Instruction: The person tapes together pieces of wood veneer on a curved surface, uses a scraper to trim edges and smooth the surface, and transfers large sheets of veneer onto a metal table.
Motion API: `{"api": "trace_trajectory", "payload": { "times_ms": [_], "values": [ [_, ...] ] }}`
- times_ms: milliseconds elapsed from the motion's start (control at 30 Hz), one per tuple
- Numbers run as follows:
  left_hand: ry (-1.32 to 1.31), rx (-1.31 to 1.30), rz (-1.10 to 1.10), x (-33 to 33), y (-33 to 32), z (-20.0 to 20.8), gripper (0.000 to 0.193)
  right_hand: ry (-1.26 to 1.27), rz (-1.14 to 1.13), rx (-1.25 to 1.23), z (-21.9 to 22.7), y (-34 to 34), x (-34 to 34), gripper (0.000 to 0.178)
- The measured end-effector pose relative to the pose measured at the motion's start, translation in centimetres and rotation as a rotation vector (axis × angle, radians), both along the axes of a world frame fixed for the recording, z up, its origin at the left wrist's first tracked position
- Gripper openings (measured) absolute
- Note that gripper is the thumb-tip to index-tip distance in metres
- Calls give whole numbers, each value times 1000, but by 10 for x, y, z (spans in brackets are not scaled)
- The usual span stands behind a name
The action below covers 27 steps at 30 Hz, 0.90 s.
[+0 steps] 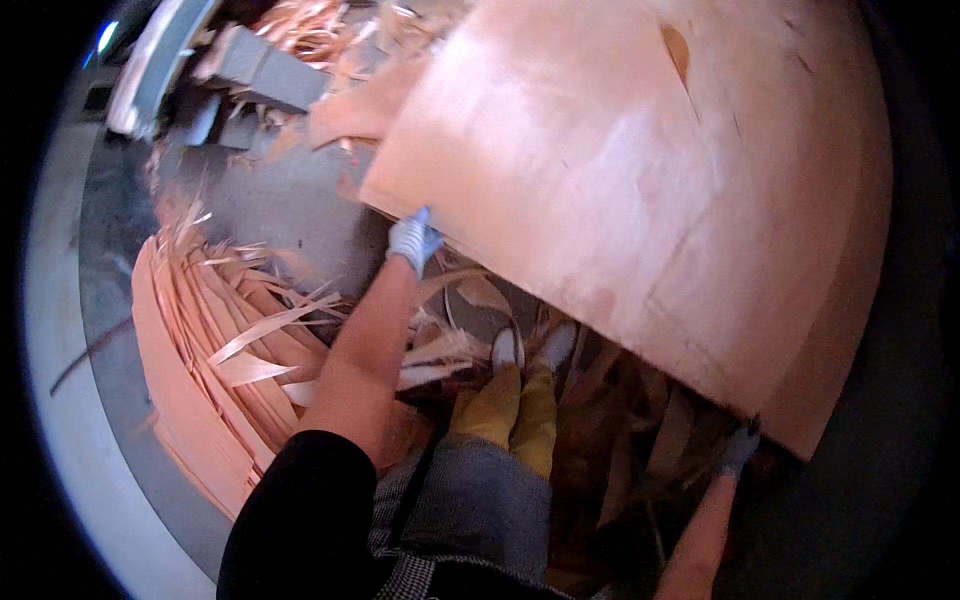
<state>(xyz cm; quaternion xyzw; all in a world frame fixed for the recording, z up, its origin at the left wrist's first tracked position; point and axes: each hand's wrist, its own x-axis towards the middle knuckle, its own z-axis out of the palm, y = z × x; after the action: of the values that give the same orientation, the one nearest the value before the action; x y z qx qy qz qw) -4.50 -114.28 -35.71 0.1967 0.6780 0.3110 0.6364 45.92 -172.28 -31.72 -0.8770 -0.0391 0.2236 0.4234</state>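
Note:
A large, pale reddish wood veneer sheet point(600, 190) spreads across the upper right, its near edge slanting down toward the right. My left hand point(412, 238), in a light glove with bluish fingertips, is closed on that edge close to the sheet's left corner. Farther right, my right hand point(740, 450), gloved and in shadow, is closed on the same edge by the right corner. The fingers under the sheet are hidden. A dark, leaf-shaped mark or hole point(677, 55) shows near the sheet's far side.
A pile of veneer strips point(215, 350) lies on the left, with splintered ends sticking out. More scraps point(465, 300) litter the floor around my shoes point(507, 348). Grey blocks point(265, 72) and tangled shavings point(305, 28) are at the far left.

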Motion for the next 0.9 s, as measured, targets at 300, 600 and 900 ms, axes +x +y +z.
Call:
{"api": "trace_trajectory", "payload": {
  "times_ms": [300, 600, 900],
  "values": [
    [4, -84, -22, -16, 11, -20, 33, -41, -64, -288, -4, 5, -21, 44],
    [-242, -143, 179, -29, 12, -35, 36, -6, 15, -498, 4, 24, -25, 45],
    [-226, -71, -14, -25, -4, 8, 51, -174, 138, -669, 14, 7, -41, 57]
  ]
}}
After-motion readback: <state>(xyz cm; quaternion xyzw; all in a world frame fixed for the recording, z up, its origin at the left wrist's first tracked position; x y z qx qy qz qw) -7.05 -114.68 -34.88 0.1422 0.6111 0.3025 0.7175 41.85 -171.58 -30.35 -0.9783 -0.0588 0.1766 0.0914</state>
